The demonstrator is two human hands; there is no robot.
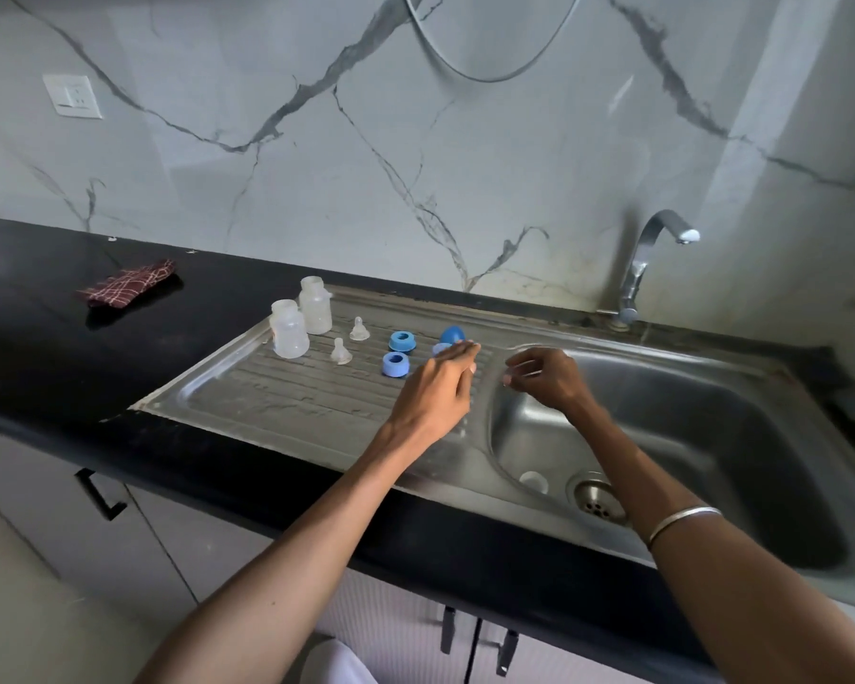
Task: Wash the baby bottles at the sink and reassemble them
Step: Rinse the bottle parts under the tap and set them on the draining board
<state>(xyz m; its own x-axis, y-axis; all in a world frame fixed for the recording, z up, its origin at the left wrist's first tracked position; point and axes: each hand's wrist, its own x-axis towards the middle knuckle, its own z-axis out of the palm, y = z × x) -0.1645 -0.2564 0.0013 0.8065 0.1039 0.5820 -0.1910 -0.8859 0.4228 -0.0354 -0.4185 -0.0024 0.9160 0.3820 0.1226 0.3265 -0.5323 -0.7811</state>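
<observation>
bottles [301,322] stand upright far left of left grip, light, wet-slick: take by the body | teats [349,339] soft, rings [399,353] stiff, just left | left grip [440,387] fingers straight, reaching a blue cap [451,335] | right grip [544,380] loosely curled, holds nothing

Blue rings [399,353], clear bottles [301,322], maroon checked cloth [128,287], black counter [35,308], grey-veined marble wall [366,140].

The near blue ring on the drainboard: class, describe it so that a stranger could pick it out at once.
Start at the steel drainboard left of the sink basin. Two blue rings sit in its middle, right of two clear teats. The near ring is the one closer to the counter's front edge, just left of the left hand.
</observation>
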